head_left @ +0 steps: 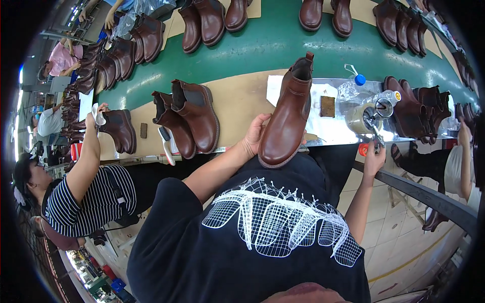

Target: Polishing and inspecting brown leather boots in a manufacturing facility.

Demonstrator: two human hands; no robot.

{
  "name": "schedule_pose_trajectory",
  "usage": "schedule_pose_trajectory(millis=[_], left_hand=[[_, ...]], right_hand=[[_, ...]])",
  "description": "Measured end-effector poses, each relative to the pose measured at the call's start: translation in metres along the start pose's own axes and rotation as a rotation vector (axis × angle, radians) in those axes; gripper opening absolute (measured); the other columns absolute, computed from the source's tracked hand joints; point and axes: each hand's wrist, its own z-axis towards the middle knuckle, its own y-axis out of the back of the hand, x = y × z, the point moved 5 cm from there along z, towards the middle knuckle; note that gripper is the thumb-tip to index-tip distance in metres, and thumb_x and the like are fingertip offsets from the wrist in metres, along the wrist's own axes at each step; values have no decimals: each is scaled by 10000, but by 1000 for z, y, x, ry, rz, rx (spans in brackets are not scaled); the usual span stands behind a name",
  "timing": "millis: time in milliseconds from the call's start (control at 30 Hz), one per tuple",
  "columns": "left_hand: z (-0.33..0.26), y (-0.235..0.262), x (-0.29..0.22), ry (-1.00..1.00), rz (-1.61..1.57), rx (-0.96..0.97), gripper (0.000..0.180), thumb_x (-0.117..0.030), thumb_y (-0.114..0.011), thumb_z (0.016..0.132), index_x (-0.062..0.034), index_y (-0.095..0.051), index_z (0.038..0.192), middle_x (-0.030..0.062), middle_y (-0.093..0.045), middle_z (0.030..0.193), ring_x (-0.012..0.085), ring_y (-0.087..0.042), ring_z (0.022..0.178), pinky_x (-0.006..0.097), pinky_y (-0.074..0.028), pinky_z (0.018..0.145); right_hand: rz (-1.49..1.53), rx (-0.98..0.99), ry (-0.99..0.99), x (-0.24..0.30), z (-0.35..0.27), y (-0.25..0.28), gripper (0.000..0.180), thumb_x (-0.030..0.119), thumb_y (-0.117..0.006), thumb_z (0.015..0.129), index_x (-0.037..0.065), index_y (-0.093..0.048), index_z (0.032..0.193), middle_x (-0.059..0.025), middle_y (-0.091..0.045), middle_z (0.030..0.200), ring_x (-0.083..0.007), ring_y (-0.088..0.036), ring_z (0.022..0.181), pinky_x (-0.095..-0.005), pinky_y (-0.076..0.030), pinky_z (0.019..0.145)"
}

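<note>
My left hand (254, 137) grips a brown ankle boot (288, 116) at its side, and the boot stands toe-down against my black shirt at the bench edge. My right hand (374, 157) is out to the right, its fingers curled round a thin metal tool (376, 135) beside a roll of tan tape (357, 119). A small orange-red object (362, 149) lies just left of that hand. White paper (275, 86) and a brown patch (327, 106) lie on the bench behind the boot.
A pair of brown boots (189, 117) and a brush (165, 144) sit to the left. A co-worker in a striped top (86, 199) wipes another boot (120, 131). More boots ride the green belt (262, 43). Boots (417, 107), a blue-capped bottle (354, 83) and a rail (429, 194) are on the right.
</note>
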Motion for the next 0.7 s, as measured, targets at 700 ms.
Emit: schedule_pose_trajectory(millis=[700], left_hand=[[-14, -73, -47, -779, 925, -242, 1117, -82, -855, 702, -57, -128, 1550, 133, -443, 1408, 241, -482, 1272, 375, -395, 1068]], right_hand=[[154, 16, 123, 130, -18, 83, 214, 174, -548, 1012, -33, -584, 1053, -92, -672, 974, -119, -620, 817, -253, -463, 702]])
